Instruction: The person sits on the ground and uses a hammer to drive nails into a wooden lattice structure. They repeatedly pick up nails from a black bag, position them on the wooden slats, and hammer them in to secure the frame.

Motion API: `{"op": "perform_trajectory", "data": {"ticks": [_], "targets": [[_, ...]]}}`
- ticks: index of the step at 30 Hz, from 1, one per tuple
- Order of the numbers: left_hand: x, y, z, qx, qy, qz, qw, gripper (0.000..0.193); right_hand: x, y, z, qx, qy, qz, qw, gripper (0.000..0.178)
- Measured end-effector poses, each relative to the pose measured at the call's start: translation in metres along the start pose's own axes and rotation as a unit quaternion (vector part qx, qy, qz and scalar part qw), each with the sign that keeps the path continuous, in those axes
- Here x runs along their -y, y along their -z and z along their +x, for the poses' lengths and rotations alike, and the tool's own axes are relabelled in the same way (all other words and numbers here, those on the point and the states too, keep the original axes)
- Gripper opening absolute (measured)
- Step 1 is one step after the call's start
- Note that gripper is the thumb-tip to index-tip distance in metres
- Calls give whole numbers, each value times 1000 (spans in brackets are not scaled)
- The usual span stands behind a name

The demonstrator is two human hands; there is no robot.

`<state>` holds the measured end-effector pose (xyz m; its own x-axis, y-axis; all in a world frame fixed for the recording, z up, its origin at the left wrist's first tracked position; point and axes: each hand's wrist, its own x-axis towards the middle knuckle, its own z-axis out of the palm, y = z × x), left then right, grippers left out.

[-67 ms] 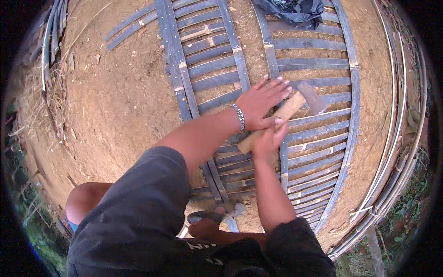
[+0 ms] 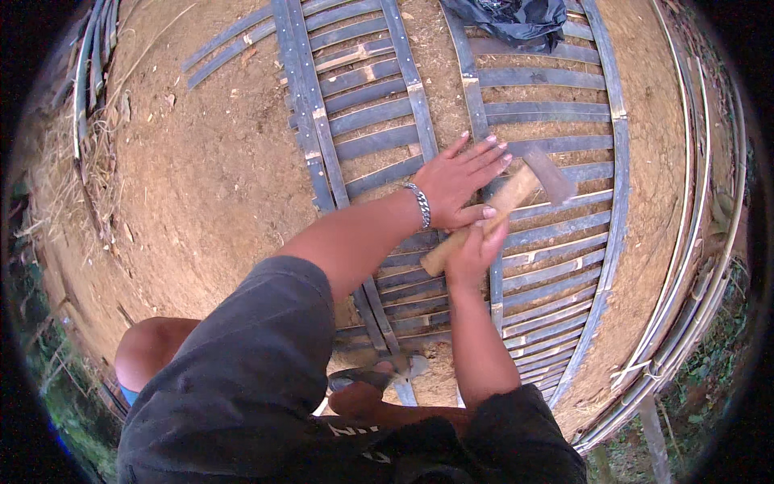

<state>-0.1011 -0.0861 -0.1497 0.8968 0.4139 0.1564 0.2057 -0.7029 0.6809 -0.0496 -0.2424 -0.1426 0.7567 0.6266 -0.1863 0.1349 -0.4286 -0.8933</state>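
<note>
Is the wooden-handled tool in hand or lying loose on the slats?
In hand: the right hand is closed around the wooden handle near its butt. Whether the blade touches the slats, I cannot tell.

From the right hand (image 2: 476,250), the left hand (image 2: 458,184) lies at 12 o'clock, the hatchet (image 2: 516,190) at 1, the bag (image 2: 520,22) farther off at 12 on the slatted panel (image 2: 544,77), poles (image 2: 695,316) at 3 to 4, a foot (image 2: 358,398) at 7

A hatchet (image 2: 510,198), its thick, pale wooden handle joined to a flat, grey, slightly blurred metal head, slants over a slatted panel (image 2: 548,112), butt near and left, head far and right. The panel lies flat on the earth (image 2: 201,185), dark strips crossing between long side rails.
</note>
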Motion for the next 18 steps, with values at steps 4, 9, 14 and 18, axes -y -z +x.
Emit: {"op": "perform_trajectory", "data": {"ticks": [4,9,14,18], "targets": [[-10,-2,0,32,29,99,994,82,45,60,-4,118,-65,127,983,68],[-21,7,9,108,42,156,981,78,59,92,10,242,-13,-53,969,58],[-7,-15,-1,148,65,58,985,77,73,65,21,291,56,-150,943,49],[-9,-10,4,123,8,101,987,76,67,77,54,299,135,-255,909,44]]}}
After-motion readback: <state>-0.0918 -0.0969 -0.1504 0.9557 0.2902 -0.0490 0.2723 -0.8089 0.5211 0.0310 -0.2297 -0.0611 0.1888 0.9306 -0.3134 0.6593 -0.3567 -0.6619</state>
